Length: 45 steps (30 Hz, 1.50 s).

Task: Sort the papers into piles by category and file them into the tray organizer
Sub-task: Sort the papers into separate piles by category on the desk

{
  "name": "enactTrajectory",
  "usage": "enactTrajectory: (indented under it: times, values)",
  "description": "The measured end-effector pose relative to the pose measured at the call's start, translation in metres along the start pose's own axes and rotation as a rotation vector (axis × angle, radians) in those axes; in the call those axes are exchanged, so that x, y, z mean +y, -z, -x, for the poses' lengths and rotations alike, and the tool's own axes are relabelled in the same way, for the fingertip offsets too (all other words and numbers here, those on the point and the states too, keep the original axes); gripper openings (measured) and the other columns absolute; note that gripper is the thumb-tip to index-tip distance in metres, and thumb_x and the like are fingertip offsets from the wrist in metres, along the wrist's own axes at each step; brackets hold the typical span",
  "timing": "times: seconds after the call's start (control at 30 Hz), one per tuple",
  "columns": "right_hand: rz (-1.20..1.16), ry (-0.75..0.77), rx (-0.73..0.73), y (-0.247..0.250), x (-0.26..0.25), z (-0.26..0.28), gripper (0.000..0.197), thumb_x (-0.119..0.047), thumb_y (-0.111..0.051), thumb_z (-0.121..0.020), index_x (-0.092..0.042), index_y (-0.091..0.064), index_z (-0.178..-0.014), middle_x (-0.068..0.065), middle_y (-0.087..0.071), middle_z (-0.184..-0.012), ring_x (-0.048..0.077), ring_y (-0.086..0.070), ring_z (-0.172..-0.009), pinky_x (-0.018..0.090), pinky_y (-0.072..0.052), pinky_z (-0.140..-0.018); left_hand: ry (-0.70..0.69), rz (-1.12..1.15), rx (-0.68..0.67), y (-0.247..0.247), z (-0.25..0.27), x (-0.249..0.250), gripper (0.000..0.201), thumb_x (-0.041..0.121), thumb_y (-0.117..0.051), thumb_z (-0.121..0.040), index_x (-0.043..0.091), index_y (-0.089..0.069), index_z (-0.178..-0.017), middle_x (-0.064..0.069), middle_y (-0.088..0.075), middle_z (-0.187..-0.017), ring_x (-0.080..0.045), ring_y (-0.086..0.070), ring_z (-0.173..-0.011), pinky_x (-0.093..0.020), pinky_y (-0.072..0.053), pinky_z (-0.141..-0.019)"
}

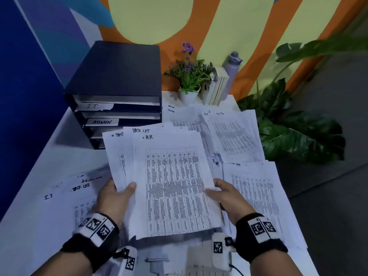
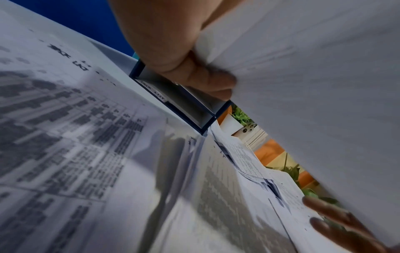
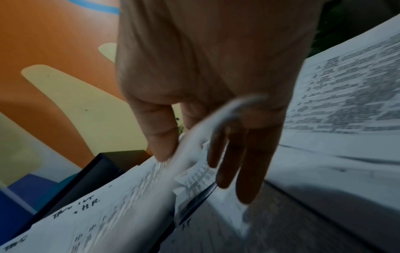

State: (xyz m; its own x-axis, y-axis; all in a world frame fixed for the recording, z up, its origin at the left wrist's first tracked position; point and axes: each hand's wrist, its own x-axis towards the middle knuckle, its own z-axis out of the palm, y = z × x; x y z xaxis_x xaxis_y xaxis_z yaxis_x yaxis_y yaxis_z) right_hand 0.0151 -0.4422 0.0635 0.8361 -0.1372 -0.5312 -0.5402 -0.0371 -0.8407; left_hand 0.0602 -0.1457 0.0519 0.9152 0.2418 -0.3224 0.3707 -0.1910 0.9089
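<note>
I hold a fanned stack of printed sheets (image 1: pixel 171 182) above the table; the top sheet is marked "HR". My left hand (image 1: pixel 116 193) pinches its left edge, thumb on top, and the fingers (image 2: pixel 207 80) curl under the sheets (image 2: pixel 314 85). My right hand (image 1: pixel 223 193) pinches the right edge, thumb (image 3: pixel 161 137) over the paper (image 3: pixel 121 196) and fingers beneath. The dark tray organizer (image 1: pixel 119 92) stands at the back left, with drawers labelled "IT" (image 1: pixel 93 106) and "ADMIN" (image 1: pixel 102 122); the lower drawers are partly hidden by the stack.
Loose sheets cover the white table (image 1: pixel 65 140): an "IT" pile (image 1: pixel 75 198) at left, piles at right (image 1: pixel 256 196) and back right (image 1: pixel 229 134). A potted flower (image 1: pixel 189 80), books (image 1: pixel 217 86) and a bottle (image 1: pixel 231 70) line the wall. Large plant (image 1: pixel 294 132) beyond the right edge.
</note>
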Motion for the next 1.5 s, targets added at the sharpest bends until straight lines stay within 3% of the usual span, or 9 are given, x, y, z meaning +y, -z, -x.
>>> enactTrajectory:
  times: [0.17,0.37,0.5,0.83,1.0,1.2,1.3,1.37,1.5]
  values:
    - [0.183,-0.017,0.122,0.038,0.007,-0.015,0.008,-0.012,-0.063,-0.089,-0.014,-0.068,-0.094,0.010,-0.071,-0.096,0.027,-0.067,-0.087,0.038,-0.053,-0.079,-0.016,0.019,0.002,-0.033,0.009,0.005,0.017,0.019,-0.065,-0.090,0.021,-0.061,-0.106,0.006,-0.066,-0.095,-0.017,-0.063,-0.087,-0.031,-0.049,-0.082]
    - [0.149,0.164,0.632,0.095,-0.024,-0.044,0.026,-0.008,-0.055,-0.093,-0.018,-0.042,-0.114,0.006,-0.055,-0.096,0.014,-0.055,-0.072,0.025,-0.042,-0.057,0.033,-0.085,-0.004,-0.056,0.008,-0.003,0.018,0.025,-0.066,-0.089,0.024,-0.060,-0.107,0.011,-0.067,-0.091,-0.019,-0.065,-0.089,-0.031,-0.052,-0.077]
    - [0.332,0.270,0.786,0.125,-0.047,-0.070,0.015,0.001,-0.048,-0.091,-0.010,-0.049,-0.102,0.004,-0.058,-0.085,0.027,-0.058,-0.076,0.041,-0.054,-0.072,0.010,-0.128,-0.011,-0.068,0.011,0.000,0.015,0.027,-0.064,-0.090,0.025,-0.060,-0.104,0.013,-0.066,-0.086,-0.013,-0.064,-0.083,-0.024,-0.047,-0.069]
    - [0.823,0.333,0.611,0.169,-0.062,-0.136,0.067,0.018,-0.044,-0.079,-0.004,-0.042,-0.142,0.021,-0.037,-0.144,0.040,-0.045,-0.126,0.045,-0.041,-0.107,0.060,-0.038,-0.076,-0.093,0.010,-0.009,0.020,0.015,-0.062,-0.092,0.028,-0.063,-0.107,0.004,-0.072,-0.101,-0.021,-0.068,-0.095,-0.047,-0.052,-0.091]
    - [0.990,0.363,0.665,0.148,-0.051,-0.132,0.063,-0.006,-0.060,-0.085,-0.014,-0.041,-0.145,0.018,-0.018,-0.158,0.040,-0.020,-0.143,0.054,-0.017,-0.115,0.114,0.051,-0.148,-0.104,0.012,-0.009,0.028,0.010,-0.050,-0.098,0.035,-0.059,-0.105,0.004,-0.066,-0.116,-0.020,-0.060,-0.111,-0.047,-0.044,-0.101]
    - [0.164,0.092,0.005,0.089,-0.016,-0.078,0.071,-0.025,-0.061,-0.094,-0.040,-0.020,-0.150,-0.004,-0.044,-0.145,0.019,-0.052,-0.124,0.040,-0.042,-0.105,0.187,0.178,-0.296,-0.130,0.020,-0.005,0.045,0.020,-0.047,-0.101,0.018,-0.038,-0.145,0.011,-0.038,-0.147,-0.016,-0.034,-0.139,-0.035,-0.020,-0.114]
    - [0.138,0.069,0.153,0.092,0.009,-0.066,0.065,-0.004,-0.054,-0.092,-0.034,-0.032,-0.145,0.002,-0.059,-0.129,0.015,-0.065,-0.098,0.025,-0.056,-0.075,0.142,0.076,-0.379,-0.144,0.030,0.001,0.017,0.022,-0.042,-0.102,0.032,-0.053,-0.112,0.024,-0.055,-0.113,-0.005,-0.053,-0.114,-0.027,-0.033,-0.101]
    - [0.239,0.077,0.299,0.106,0.017,-0.055,0.062,0.002,-0.048,-0.091,-0.031,-0.036,-0.141,0.004,-0.063,-0.116,0.013,-0.063,-0.084,0.021,-0.053,-0.058,0.081,-0.022,-0.394,-0.146,0.032,0.000,0.022,0.021,-0.047,-0.100,0.035,-0.054,-0.116,0.014,-0.061,-0.117,-0.012,-0.056,-0.115,-0.033,-0.041,-0.103]
    - [0.463,0.041,0.495,0.145,0.032,-0.030,0.063,-0.002,-0.052,-0.087,-0.030,-0.038,-0.142,0.007,-0.062,-0.107,0.024,-0.057,-0.086,0.032,-0.048,-0.071,-0.068,-0.238,-0.322,-0.132,0.030,-0.012,0.038,0.018,-0.053,-0.097,0.026,-0.051,-0.133,0.007,-0.049,-0.134,-0.007,-0.045,-0.119,-0.037,-0.037,-0.110]
